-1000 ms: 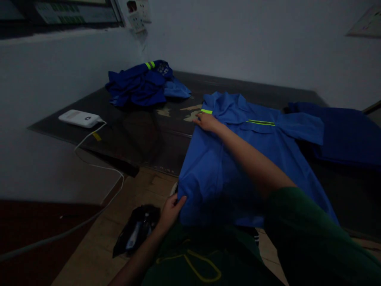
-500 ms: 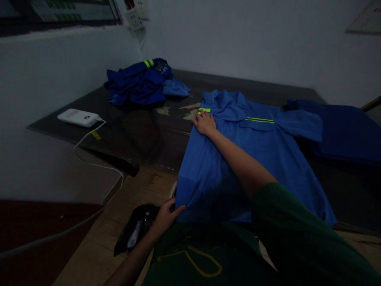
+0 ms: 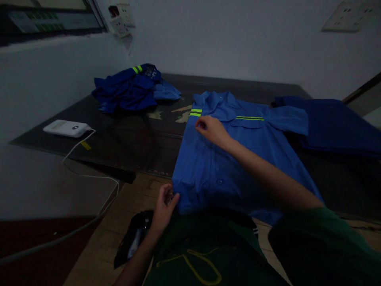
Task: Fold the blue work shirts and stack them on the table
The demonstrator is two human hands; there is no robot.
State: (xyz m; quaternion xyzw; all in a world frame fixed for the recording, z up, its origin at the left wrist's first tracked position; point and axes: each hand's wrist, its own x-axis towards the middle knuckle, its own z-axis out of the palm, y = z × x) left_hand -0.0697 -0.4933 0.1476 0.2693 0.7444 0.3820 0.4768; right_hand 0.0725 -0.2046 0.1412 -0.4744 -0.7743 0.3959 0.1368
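A blue short-sleeved work shirt point(image 3: 196, 159) lies front up, with its collar at the far end and its left side folded in. Two yellow-green stripes mark the folded side and thin ones run above the chest pocket. My left hand point(image 3: 164, 204) grips the shirt's near left corner between thumb and fingers. My right hand point(image 3: 212, 129) is over the upper part of the shirt, just below the stripes, its fingers curled in with nothing visible in them. Its forearm crosses the shirt and hides part of it.
A crumpled heap of dark blue clothes point(image 3: 127, 89) lies at the back left of the dark table point(image 3: 143, 147). A white device point(image 3: 65, 128) with a cable sits on the left corner. Folded dark blue cloth point(image 3: 336, 127) lies right. A black bag point(image 3: 133, 238) is on the floor.
My right hand has lifted off the striped side of the shirt, and its flat fingers have curled in. My left hand stays at the near corner. The view has shifted slightly right.
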